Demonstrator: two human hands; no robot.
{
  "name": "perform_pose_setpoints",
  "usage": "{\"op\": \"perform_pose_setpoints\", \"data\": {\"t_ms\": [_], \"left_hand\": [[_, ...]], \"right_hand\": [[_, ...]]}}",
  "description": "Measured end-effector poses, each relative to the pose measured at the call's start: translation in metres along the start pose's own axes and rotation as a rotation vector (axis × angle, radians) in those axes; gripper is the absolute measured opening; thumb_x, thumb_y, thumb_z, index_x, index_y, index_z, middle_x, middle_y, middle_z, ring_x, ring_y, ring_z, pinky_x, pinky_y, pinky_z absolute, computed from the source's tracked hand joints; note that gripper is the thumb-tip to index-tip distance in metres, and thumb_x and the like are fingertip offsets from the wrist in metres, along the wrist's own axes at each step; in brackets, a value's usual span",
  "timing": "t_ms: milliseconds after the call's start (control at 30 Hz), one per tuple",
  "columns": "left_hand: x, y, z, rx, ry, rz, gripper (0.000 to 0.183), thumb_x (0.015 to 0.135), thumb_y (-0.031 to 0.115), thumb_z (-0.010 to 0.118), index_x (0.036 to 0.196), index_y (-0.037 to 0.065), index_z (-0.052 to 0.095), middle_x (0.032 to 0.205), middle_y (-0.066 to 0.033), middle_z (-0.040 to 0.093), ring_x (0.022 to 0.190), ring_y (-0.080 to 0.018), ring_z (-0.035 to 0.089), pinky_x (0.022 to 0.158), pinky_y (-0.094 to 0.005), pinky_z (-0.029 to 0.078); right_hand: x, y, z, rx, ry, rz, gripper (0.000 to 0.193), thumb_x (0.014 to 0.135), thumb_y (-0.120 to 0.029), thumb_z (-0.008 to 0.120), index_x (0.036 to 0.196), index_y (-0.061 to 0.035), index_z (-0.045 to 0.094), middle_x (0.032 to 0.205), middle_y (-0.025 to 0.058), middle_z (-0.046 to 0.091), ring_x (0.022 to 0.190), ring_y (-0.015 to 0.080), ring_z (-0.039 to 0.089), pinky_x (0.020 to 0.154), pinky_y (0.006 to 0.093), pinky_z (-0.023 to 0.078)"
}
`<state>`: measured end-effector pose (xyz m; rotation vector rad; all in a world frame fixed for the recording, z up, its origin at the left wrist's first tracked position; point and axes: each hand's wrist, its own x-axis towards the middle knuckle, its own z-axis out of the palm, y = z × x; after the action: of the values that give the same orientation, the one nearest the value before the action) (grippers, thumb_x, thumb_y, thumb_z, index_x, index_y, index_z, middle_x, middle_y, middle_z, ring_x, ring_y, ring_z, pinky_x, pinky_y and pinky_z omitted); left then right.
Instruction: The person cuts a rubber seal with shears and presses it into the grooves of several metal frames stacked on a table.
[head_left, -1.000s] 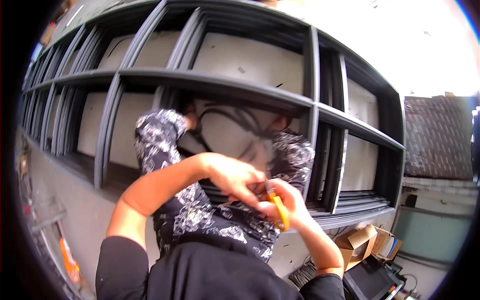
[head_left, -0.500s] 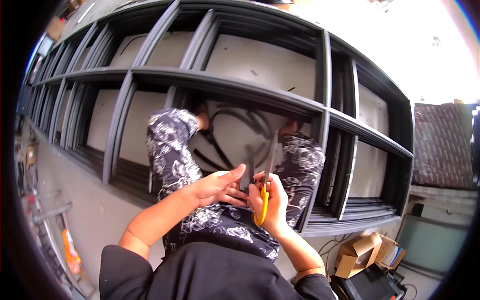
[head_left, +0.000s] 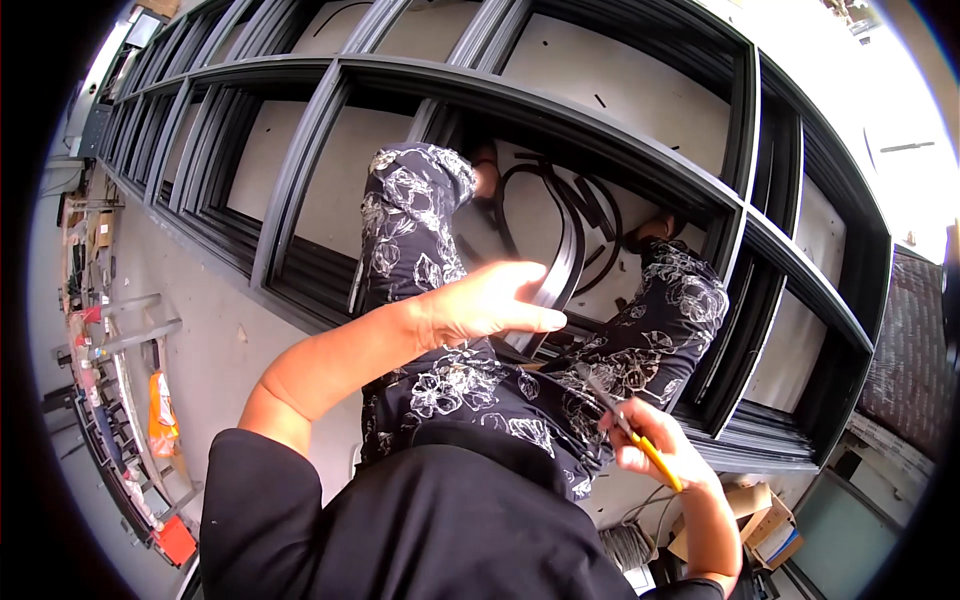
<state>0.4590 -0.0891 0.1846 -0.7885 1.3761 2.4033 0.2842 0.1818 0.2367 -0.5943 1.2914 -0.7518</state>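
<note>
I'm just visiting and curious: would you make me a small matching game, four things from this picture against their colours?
Things:
1. Tool handle in the right hand
2. Big grid frame
3. Boxes at lower right
4. Trousers under the left hand

Colours:
A. Brown cardboard
B. Dark with pale flowers
C. Yellow
D. Black

Pairs: 1-C, 2-D, 3-A, 4-B

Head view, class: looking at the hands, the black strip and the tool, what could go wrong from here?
1. The right hand grips a yellow-handled tool whose tip points toward the patterned trousers; a slip might nick them.
2. The left hand rests on the curved black strip only loosely; it could spring away.
</note>
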Motion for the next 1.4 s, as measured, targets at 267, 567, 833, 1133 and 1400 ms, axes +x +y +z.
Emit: {"op": "perform_pose_setpoints", "data": {"t_ms": [267,567,833,1133,1400], "left_hand": [[-0.005,0.014,0.009,0.165,-0.024,0.096,0.033,0.089,0.013,0.075,0.114,-0.002,0.060,0.099,0.0002,0.063,0.091,-0.0058,0.053,0.082,-0.0241,0.046],[-0.004,0.010,0.015,0.077,-0.082,0.052,0.038,0.089,0.012,0.075,0.120,-0.002,0.059,0.104,0.0000,0.065,0.093,-0.0065,0.056,0.085,-0.0250,0.047],[0.004,0.005,0.012,-0.036,-0.132,0.002,0.035,0.089,0.009,0.074,0.119,-0.002,0.061,0.104,0.0008,0.065,0.094,-0.0049,0.057,0.085,-0.0232,0.048],[0.006,-0.003,0.009,-0.138,-0.184,-0.099,0.026,0.090,0.012,0.074,0.110,0.001,0.064,0.096,0.0009,0.067,0.087,-0.0058,0.061,0.082,-0.0227,0.050],[0.015,-0.003,0.011,-0.225,-0.180,-0.094,0.024,0.091,0.020,0.075,0.103,0.004,0.063,0.091,-0.0003,0.065,0.085,-0.0072,0.060,0.080,-0.0235,0.050]], "right_hand": [[0.021,-0.011,-0.003,-0.151,-0.091,0.157,0.057,0.079,-0.043,0.084,0.113,-0.0013,0.065,0.077,0.0006,0.053,0.072,0.0098,0.048,0.066,0.0267,0.044],[0.030,-0.021,-0.008,-0.237,-0.090,0.145,0.050,0.079,-0.044,0.083,0.105,-0.0034,0.069,0.066,0.0010,0.055,0.062,0.0089,0.049,0.058,0.0267,0.044],[0.026,-0.031,-0.005,-0.272,-0.036,0.147,0.050,0.077,-0.045,0.084,0.097,-0.0020,0.070,0.065,0.0028,0.059,0.061,0.0086,0.051,0.057,0.0274,0.045],[0.026,-0.017,-0.004,-0.555,0.014,-0.045,0.052,0.072,-0.048,0.086,0.093,-0.0028,0.070,0.062,0.0069,0.060,0.054,0.0190,0.056,0.055,0.0315,0.047],[0.015,0.006,-0.018,-0.347,0.099,0.027,0.032,0.081,-0.031,0.082,0.093,-0.0051,0.068,0.061,0.0005,0.056,0.053,0.0099,0.055,0.049,0.0291,0.044]]}}
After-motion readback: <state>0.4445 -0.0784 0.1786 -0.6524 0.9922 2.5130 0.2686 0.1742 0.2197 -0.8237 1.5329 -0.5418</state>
